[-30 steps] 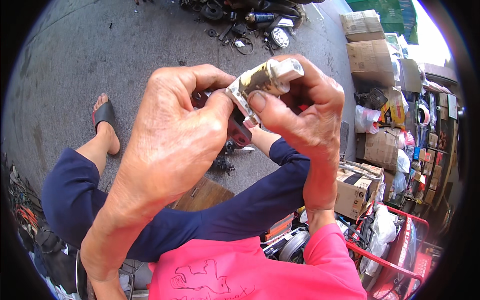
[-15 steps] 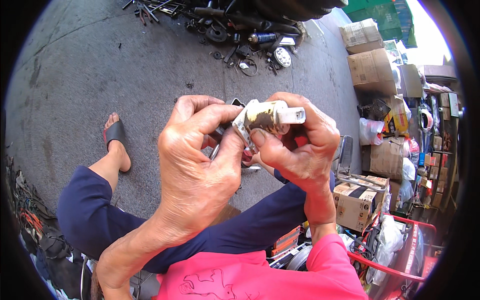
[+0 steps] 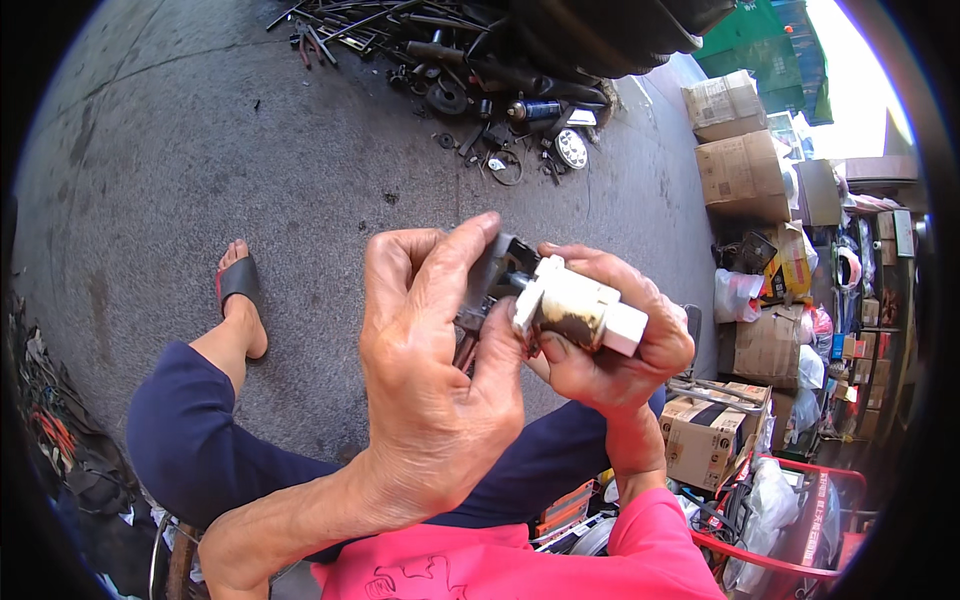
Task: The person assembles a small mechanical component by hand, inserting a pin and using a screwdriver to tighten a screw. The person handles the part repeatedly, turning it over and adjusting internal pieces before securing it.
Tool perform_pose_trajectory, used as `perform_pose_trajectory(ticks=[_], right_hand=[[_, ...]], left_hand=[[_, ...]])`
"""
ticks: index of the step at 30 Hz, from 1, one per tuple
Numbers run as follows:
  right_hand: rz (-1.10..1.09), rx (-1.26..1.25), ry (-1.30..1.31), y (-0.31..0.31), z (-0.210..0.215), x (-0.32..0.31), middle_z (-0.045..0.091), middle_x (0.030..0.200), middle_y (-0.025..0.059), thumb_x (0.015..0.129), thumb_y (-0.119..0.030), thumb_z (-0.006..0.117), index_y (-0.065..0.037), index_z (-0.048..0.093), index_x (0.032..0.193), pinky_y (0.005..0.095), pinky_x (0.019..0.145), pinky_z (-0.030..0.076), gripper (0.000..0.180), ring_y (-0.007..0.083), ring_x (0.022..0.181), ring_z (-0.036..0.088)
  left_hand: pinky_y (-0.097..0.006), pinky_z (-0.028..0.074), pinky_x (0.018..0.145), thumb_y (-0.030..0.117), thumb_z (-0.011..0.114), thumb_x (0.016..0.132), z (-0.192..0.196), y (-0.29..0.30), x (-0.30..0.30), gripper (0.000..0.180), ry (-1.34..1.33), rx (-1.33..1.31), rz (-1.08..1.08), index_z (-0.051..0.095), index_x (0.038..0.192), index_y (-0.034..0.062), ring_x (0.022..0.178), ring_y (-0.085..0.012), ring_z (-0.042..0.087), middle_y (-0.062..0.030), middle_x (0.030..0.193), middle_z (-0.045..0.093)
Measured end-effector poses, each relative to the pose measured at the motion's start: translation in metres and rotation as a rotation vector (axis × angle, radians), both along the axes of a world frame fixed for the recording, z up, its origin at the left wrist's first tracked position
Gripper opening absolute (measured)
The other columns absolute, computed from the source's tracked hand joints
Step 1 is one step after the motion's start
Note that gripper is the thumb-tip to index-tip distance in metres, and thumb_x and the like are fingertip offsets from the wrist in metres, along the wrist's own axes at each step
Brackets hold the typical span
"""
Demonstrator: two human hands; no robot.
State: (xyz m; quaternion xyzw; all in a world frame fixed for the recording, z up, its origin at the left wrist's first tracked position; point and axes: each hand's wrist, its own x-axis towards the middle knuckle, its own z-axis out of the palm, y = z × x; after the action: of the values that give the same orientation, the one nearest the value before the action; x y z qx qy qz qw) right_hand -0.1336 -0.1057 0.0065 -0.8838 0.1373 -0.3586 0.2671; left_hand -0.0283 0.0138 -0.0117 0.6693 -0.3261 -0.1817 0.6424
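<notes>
In front of my chest, my right hand (image 3: pixel 640 365) grips a cream-white cylindrical part (image 3: pixel 578 302) with a flange at one end and a square block, like a plug socket, at the other. Dark brown stains mark its side. My left hand (image 3: pixel 425 370) is closed on a dark grey, box-like piece (image 3: pixel 492 272), its thumb against the white part's flange. A dark stub shows between the two pieces, which sit close together; whether they are joined I cannot tell. My fingers hide much of the dark piece.
Tools and greasy metal parts (image 3: pixel 470 95) lie on the grey floor (image 3: pixel 300 140) ahead, beneath a large black rounded object (image 3: pixel 620 35). Cardboard boxes (image 3: pixel 742 175) and bags line the right side. A red-framed cart (image 3: pixel 800 565) stands near right; cloths and cables lie at left.
Both hands have moved slightly down and right in the picture. The white part has tilted so its socket end points lower, and more of the dark piece shows. The floor scene has shifted down.
</notes>
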Motion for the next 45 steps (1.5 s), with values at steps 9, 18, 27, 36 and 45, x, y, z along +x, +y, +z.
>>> perform_pose_trajectory(ticks=[9,18,27,36,45], right_hand=[[-0.010,-0.067,-0.005,0.008,0.007,-0.001,0.071,0.090,0.0170,0.059,-0.014,0.082,-0.008,0.060,0.089,0.0261,0.061,0.054,0.037,0.0219,0.073,0.071],[-0.010,0.011,0.050,0.011,0.007,-0.012,0.071,0.094,0.0134,0.059,-0.015,0.083,-0.009,0.060,0.095,0.0301,0.071,0.055,0.043,0.0233,0.079,0.071],[0.062,0.082,0.064,0.007,0.014,-0.015,0.070,0.097,0.0174,0.058,-0.015,0.084,-0.010,0.060,0.097,0.0319,0.075,0.055,0.046,0.0267,0.085,0.070],[0.062,0.388,0.047,0.011,0.028,-0.037,0.064,0.110,0.0227,0.067,-0.026,0.084,-0.011,0.062,0.101,0.0374,0.085,0.053,0.043,0.0305,0.098,0.066],[0.178,0.811,-0.265,0.025,0.020,-0.030,0.060,0.113,0.0255,0.082,-0.008,0.066,-0.004,0.060,0.102,0.0449,0.091,0.049,0.022,0.0333,0.103,0.060]], left_hand=[[-0.025,0.048,0.076,-0.007,0.064,0.075,0.012,0.008,0.003,0.037,0.000,-0.095,0.002,0.056,0.111,-0.0024,0.091,-0.0151,0.055,-0.0091,0.102,0.051],[-0.023,0.046,0.067,-0.006,0.067,0.070,0.012,0.008,0.003,0.036,-0.091,-0.090,0.020,0.057,0.105,-0.0026,0.079,-0.0131,0.052,-0.0090,0.097,0.050],[-0.023,0.044,0.063,-0.005,0.073,0.064,0.015,0.006,0.006,0.040,-0.096,-0.172,0.036,0.059,0.102,-0.0027,0.074,-0.0136,0.050,-0.0111,0.097,0.050],[-0.024,0.048,0.062,-0.005,0.075,0.064,0.006,-0.002,0.016,0.047,-0.407,-0.272,-0.142,0.058,0.107,0.0000,0.075,-0.0167,0.057,-0.0129,0.097,0.054],[-0.020,0.048,0.060,-0.004,0.076,0.066,0.010,0.004,0.001,0.034,-0.333,-0.311,0.058,0.065,0.098,0.0027,0.071,-0.0147,0.063,-0.0092,0.092,0.059]])
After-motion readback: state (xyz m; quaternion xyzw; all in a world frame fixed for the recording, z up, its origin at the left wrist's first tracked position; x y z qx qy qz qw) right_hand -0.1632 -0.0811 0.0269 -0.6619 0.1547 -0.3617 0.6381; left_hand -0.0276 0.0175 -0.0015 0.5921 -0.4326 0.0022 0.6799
